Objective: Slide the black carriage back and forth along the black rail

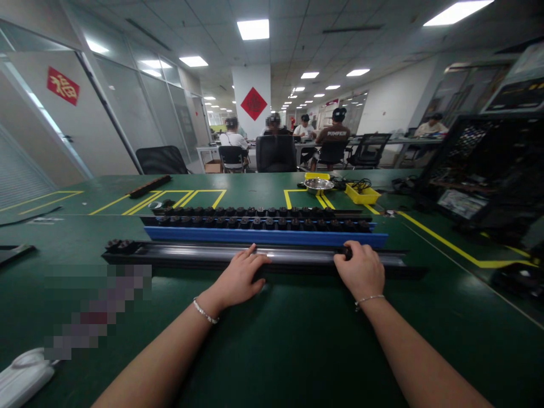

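Bare forearms stretch over the green table right up front, and just past them a black rail lies crosswise, long axis running left to right. Right hand is the close one: curled in, thumb and fingers pinched around a little black piece over toward the rail's right end. Can't tell if it's touching the channel floor, tbh. Left hand is well off to the piece's left, palm down, fingers loosely spread over the rail, holding nothing I can see. Rail's channel is shiny grey, with chunky black parts at the left end. Piece is dark, mostly covered by fingers, so its shape's anyone's guess.
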### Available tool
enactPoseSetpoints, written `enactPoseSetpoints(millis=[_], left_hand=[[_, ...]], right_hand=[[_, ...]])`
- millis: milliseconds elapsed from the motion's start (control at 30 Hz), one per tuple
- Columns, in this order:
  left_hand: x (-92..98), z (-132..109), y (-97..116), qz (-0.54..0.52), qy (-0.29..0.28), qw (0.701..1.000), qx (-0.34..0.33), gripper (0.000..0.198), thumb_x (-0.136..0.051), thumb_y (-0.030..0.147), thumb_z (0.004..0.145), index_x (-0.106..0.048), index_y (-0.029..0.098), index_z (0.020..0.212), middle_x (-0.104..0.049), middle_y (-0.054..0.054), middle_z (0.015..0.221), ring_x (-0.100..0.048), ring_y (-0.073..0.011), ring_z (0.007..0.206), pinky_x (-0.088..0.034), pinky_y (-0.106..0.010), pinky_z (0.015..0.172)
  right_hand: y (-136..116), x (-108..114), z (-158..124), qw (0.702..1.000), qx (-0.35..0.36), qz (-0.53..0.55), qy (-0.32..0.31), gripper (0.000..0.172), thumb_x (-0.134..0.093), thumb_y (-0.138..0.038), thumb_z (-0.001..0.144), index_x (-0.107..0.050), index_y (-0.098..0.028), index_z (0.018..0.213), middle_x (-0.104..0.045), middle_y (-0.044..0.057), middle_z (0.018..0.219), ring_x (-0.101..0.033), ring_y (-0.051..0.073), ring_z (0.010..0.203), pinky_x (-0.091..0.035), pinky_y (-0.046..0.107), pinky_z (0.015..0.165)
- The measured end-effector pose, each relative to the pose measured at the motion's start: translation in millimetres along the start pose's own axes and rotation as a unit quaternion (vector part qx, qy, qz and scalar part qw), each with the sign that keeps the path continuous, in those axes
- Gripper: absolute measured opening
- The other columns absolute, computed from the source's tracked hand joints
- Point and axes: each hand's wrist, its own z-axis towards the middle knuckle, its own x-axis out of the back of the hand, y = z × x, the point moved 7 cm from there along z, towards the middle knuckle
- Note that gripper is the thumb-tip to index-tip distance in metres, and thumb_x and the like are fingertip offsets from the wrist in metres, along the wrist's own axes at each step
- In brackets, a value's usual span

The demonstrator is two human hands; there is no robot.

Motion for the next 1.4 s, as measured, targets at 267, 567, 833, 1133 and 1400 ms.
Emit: enactPoseSetpoints(millis=[267, 567, 833, 1133, 1400], left_hand=[[1.2, -1, 1, -0.002, -0.001, 1.000, -0.002, 0.047, -0.057, 0.022, 0.075, -0.046, 0.026, 0.120, -0.054, -0.003, 0.127, -0.024, -0.0276, 0.135, -0.025, -0.046, 0.109], [2.4, -1, 3, 0.002, -0.004, 1.000, 0.000, 0.046, -0.056, 0.022, 0.077, -0.046, 0.026, 0.121, -0.053, -0.002, 0.128, -0.023, -0.0275, 0.136, -0.026, -0.046, 0.108], [0.8, -1, 3, 0.011, -0.005, 1.000, -0.003, 0.046, -0.054, 0.020, 0.078, -0.045, 0.027, 0.122, -0.052, 0.000, 0.130, -0.023, -0.0277, 0.136, -0.026, -0.047, 0.107], [0.5, -2, 3, 0.025, -0.011, 1.000, -0.006, 0.049, -0.055, 0.021, 0.078, -0.043, 0.027, 0.124, -0.048, -0.001, 0.134, -0.022, -0.0263, 0.136, -0.026, -0.046, 0.108], [-0.6, -2, 2, 0.022, -0.011, 1.000, -0.005, 0.050, -0.056, 0.021, 0.078, -0.042, 0.027, 0.125, -0.046, -0.001, 0.136, -0.021, -0.0266, 0.136, -0.025, -0.047, 0.108]], right_hand=[[7, 1, 1, 1.000, -0.022, -0.009, -0.003, 0.028, -0.049, -0.028, 0.073, -0.060, -0.018, 0.096, -0.056, 0.010, 0.084, -0.050, 0.023, 0.081, -0.035, 0.033, 0.065], [17, 2, 3, 0.999, -0.048, -0.010, -0.016, 0.030, -0.047, -0.030, 0.074, -0.059, -0.017, 0.098, -0.057, 0.010, 0.088, -0.051, 0.025, 0.085, -0.037, 0.035, 0.069], [30, 2, 6, 0.996, -0.084, -0.026, -0.021, 0.031, -0.047, -0.030, 0.073, -0.059, -0.018, 0.099, -0.057, 0.011, 0.090, -0.051, 0.025, 0.088, -0.037, 0.036, 0.076], [44, 2, 10, 0.993, -0.110, -0.045, -0.028, 0.032, -0.046, -0.033, 0.072, -0.059, -0.019, 0.098, -0.057, 0.010, 0.091, -0.051, 0.026, 0.090, -0.035, 0.040, 0.085], [50, 4, 11, 0.990, -0.127, -0.049, -0.036, 0.033, -0.046, -0.034, 0.072, -0.059, -0.019, 0.099, -0.056, 0.009, 0.093, -0.051, 0.025, 0.093, -0.035, 0.039, 0.086]])
